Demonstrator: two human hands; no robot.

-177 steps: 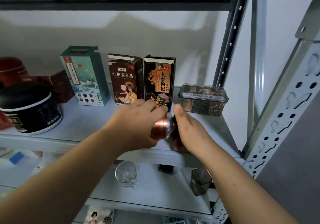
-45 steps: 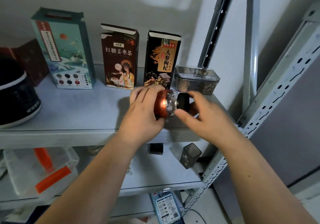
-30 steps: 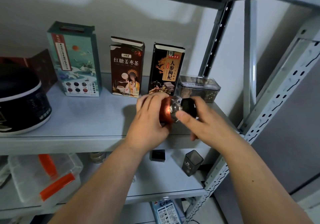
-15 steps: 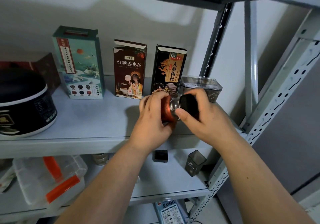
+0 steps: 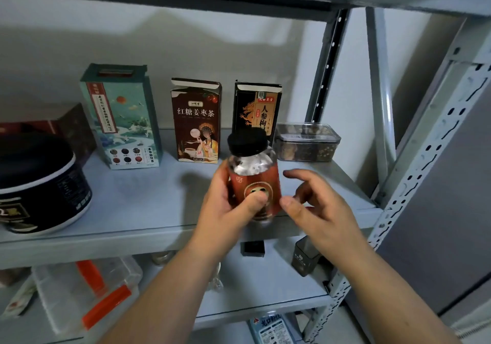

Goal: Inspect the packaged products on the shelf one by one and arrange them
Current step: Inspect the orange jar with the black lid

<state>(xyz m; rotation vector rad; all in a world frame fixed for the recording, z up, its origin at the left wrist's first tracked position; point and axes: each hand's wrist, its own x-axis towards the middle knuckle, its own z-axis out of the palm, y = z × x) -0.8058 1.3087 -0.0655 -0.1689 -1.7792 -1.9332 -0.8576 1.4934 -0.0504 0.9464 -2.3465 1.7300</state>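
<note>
One jar [image 5: 253,181] is under inspection. I see the left hand [image 5: 225,210] gripping it from the left and rear, with the fingers wrapped round the body and the thumb [image 5: 256,201] pressed on the front of the label [image 5: 265,179]. The jar stands upright in that grip, over the front part of the shelf [image 5: 138,205], and its cap [image 5: 247,140] rises clear above the hand. The right hand [image 5: 321,210] sits just beside the jar on its right, fingers spread and relaxed, holding nothing. I cannot tell whether its thumb touches the label.

The jar has a black cap, a clear shoulder showing pale and dark contents, and a red label with a round emblem.

Behind it on the shelf stand a teal box [image 5: 121,116], a brown box [image 5: 196,120] and a black box [image 5: 256,109], with a clear tub [image 5: 305,141] to their right.
</note>
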